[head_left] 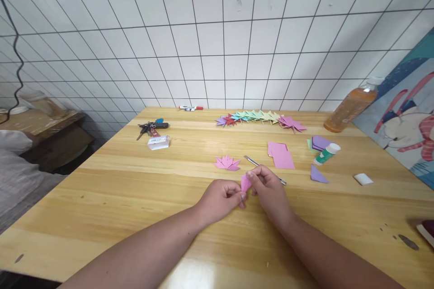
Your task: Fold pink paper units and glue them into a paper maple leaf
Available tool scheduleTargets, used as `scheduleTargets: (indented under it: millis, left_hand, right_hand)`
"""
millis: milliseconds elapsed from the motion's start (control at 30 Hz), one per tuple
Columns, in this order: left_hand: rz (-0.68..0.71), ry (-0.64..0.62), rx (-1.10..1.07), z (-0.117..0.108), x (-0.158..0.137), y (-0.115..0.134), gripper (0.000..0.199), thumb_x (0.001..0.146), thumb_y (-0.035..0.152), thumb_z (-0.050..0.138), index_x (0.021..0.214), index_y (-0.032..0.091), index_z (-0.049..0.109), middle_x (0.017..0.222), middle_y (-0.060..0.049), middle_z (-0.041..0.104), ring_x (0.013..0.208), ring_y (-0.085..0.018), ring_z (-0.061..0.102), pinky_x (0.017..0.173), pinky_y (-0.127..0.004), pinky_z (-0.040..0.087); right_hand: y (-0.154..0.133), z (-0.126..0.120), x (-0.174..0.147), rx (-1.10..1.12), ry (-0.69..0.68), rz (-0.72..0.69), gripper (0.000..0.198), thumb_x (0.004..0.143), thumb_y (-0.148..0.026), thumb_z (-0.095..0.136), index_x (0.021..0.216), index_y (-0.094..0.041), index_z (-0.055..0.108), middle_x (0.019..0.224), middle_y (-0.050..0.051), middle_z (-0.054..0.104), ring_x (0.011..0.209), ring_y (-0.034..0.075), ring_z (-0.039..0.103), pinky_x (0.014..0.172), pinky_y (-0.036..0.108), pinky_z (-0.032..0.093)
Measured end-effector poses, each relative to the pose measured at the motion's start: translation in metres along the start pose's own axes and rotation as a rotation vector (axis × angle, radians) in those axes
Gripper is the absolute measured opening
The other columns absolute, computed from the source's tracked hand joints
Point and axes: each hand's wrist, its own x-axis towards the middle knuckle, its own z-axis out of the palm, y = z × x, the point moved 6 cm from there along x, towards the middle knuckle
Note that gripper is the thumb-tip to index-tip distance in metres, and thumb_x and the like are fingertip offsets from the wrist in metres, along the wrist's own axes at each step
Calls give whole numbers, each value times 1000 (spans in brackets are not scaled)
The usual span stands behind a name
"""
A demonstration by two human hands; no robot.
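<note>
Between my two hands is a small folded piece of pink paper [245, 183], held just above the wooden table. My left hand [222, 198] pinches its lower left edge between thumb and finger. The thumb and fingers of my right hand [269, 193] are closed on its upper right side. A pink folded-paper fan [227, 163] lies a little beyond my left hand. Partly behind my right hand rests a slim silver craft knife [251, 160]. Flat pink paper squares [283, 156] lie farther off to the right.
Along the wall lies a row of coloured folded-paper fans [259, 116]. To the right are a glue stick [327, 154], purple paper [318, 174], a white eraser-like block [363, 179] and a bottle [352, 106]. Keys [149, 128], a small white box [158, 142] and a marker [191, 108] are left.
</note>
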Motion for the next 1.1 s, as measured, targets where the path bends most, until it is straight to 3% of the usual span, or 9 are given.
scheduleTargets:
  millis: [100,233,367,467,600,733,1100]
  left_hand:
    - [10,37,-2,-3,-2,3,28,81,37,52,69,15,62,69,-3,66,62,-13,57,59,-21,40]
    - [88,115,-166,-11,-5,13,29,82,41,51,86,14,61,77,-3,63,67,-13,55,62,-23,39]
    - [50,182,-249,-15,-3,8,27,80,41,55,77,14,57,66,-1,59,58,-10,50,56,-21,37]
    - [25,206,-289,-15,-1,3,25,79,38,57,72,14,55,63,-1,59,56,-10,49,55,-21,37]
    - [16,238,-344,-18,-1,3,23,78,36,59,72,14,56,61,0,59,55,-10,50,54,-20,38]
    - [38,232,-343,-18,-1,6,22,77,35,60,71,14,58,63,0,61,56,-10,53,56,-20,39]
    - [91,241,-263,-16,0,2,21,79,34,59,81,14,65,84,-8,69,79,-18,62,75,-29,46]
  right_hand:
    - [-1,-1,2,-41,-43,25,30,74,-47,58,67,-19,49,55,-5,47,47,8,42,45,20,36]
    - [-4,1,2,-157,-144,31,28,75,-45,57,65,-19,51,51,-6,47,44,9,42,44,21,33]
    - [-3,9,-2,-213,-247,22,25,78,-40,54,65,-18,52,48,-5,47,44,9,43,45,21,34]
    - [-5,9,-4,-261,-218,-44,17,79,-35,53,81,-19,57,60,-3,53,49,10,46,46,21,37]
    - [-13,11,-8,-467,-253,-248,37,72,-23,61,108,-25,53,91,1,58,66,12,53,55,23,43]
    - [-17,10,-9,-647,-278,-329,32,73,-18,57,104,-25,56,92,2,61,71,14,54,60,25,45]
    - [-16,9,-8,-799,-258,-352,29,82,-28,48,108,-28,61,91,3,66,78,17,59,65,28,45]
